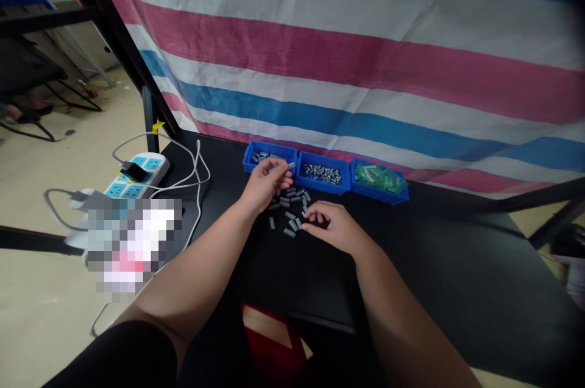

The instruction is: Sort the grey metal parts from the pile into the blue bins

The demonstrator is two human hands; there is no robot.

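Observation:
My left hand (pixel 269 183) is raised at the front of the left blue bin (pixel 249 164), its thumb and forefinger pinched on a small metal cylinder (pixel 291 165). Several similar metal cylinders (pixel 289 232) lie loose on the black table, between and beyond my hands. At their right side my right hand (pixel 329 225) hovers low with curled fingers, thumb and fingertips near a cylinder; whether it grips one is hard to tell. More cylinders lie in the left bin. The middle blue bin (pixel 325 184) holds small metal screws, and the right blue bin (pixel 384 194) holds green plastic packets.
A white power strip (pixel 155 162) with plugs and cables lies at the table's left, beside a pixelated object (pixel 137 242). A striped sheet (pixel 320 59) hangs behind the bins. Below the front edge is a red object (pixel 269 345). Black frame posts stand on both sides.

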